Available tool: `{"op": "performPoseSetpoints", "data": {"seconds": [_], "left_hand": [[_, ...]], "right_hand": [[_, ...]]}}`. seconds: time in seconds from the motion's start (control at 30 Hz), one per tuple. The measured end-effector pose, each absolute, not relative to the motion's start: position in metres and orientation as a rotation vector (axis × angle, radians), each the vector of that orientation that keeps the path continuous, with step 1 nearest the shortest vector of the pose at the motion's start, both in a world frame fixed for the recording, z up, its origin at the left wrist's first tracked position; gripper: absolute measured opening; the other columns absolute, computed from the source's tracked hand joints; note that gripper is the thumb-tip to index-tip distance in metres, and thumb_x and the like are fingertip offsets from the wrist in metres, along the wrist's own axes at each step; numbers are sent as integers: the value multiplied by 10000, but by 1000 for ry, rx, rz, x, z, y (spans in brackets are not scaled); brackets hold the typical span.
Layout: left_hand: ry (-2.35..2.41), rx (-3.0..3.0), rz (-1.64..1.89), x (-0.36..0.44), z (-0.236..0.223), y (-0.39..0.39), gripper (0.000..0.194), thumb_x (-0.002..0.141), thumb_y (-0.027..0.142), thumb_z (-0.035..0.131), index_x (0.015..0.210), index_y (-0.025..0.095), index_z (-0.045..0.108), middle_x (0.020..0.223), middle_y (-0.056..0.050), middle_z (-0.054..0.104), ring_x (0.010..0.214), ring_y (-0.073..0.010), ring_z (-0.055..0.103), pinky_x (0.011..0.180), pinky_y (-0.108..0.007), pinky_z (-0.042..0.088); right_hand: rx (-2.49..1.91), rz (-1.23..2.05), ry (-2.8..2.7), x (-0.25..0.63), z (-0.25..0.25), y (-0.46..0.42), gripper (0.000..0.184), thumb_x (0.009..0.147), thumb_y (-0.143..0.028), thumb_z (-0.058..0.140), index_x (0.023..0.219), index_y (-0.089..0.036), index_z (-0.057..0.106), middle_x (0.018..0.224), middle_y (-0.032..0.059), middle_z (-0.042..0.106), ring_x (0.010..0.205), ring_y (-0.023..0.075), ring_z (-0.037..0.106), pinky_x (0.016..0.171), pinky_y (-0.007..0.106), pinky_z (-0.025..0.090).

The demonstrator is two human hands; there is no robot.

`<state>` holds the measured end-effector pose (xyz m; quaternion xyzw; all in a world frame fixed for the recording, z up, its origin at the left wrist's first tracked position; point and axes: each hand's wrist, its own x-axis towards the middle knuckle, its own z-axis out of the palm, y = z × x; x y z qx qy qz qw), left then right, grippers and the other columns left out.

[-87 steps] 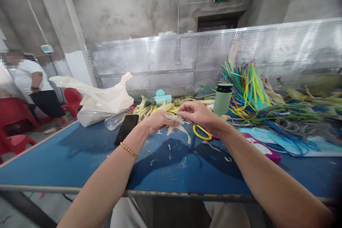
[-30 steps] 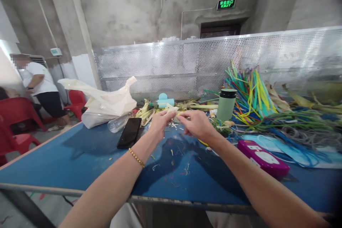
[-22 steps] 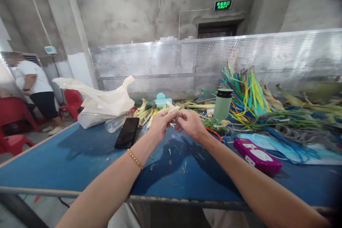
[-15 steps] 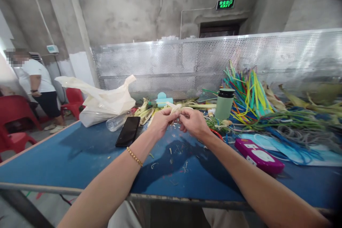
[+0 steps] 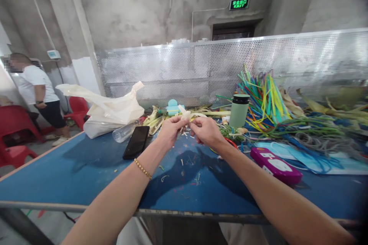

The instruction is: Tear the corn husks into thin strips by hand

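Over the middle of the blue table (image 5: pixel 94 183), my left hand (image 5: pixel 171 132) pinches a pale corn husk strip (image 5: pixel 185 114), folded or knotted, with one end sticking up. My right hand (image 5: pixel 207 131) is closed beside it, its thumb and fingertips on the same strip, whose loose end curves over those fingers. The exact grip of the fingertips is partly hidden. Small pale scraps (image 5: pixel 181 162) lie on the table below my hands. Behind them are more husks (image 5: pixel 155 120), and red-handled scissors (image 5: pixel 230 142) show partly past my right wrist.
At left are a black phone (image 5: pixel 136 142), a clear bottle (image 5: pixel 122 134) and a white plastic bag (image 5: pixel 115 109). At right stand a green tumbler (image 5: pixel 239 113), a purple box (image 5: pixel 276 165) and coloured strips (image 5: pixel 270 99). A person (image 5: pixel 40 88) stands beyond red chairs (image 5: pixel 17 126).
The strip's upright end and its loose end over my right hand show more now. Both hands stay close together, and the view has shifted slightly.
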<state>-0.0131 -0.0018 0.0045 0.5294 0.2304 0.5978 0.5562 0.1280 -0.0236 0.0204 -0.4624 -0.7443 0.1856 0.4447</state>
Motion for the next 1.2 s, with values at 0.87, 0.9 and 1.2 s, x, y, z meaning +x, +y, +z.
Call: {"op": "performPoseSetpoints", "data": {"seconds": [0.87,0.9,1.2], "left_hand": [[547,1273,1245,-16,5,-2,373,670,482,763,712,125,663,649,-20,559,575,-89,464,613,-283,412],[556,1328,1249,-16,4,-1,358,669,467,768,697,127,659,631,-13,548,560,-83,449,595,-271,394],[629,1491,1276,-17,2,0,297,718,430,728,757,137,698,619,-15,547,517,-78,418,526,-259,293]], "right_hand": [[-982,203,-1734,144,22,-3,223,762,-337,588,704,-148,690,662,25,657,624,144,550,589,243,397],[-984,189,-1745,144,22,-4,226,761,-341,589,695,-149,687,652,24,652,619,142,546,583,241,392],[-992,224,-1787,145,23,-6,293,817,-368,538,622,-161,610,438,-16,486,450,113,434,468,238,309]]}}
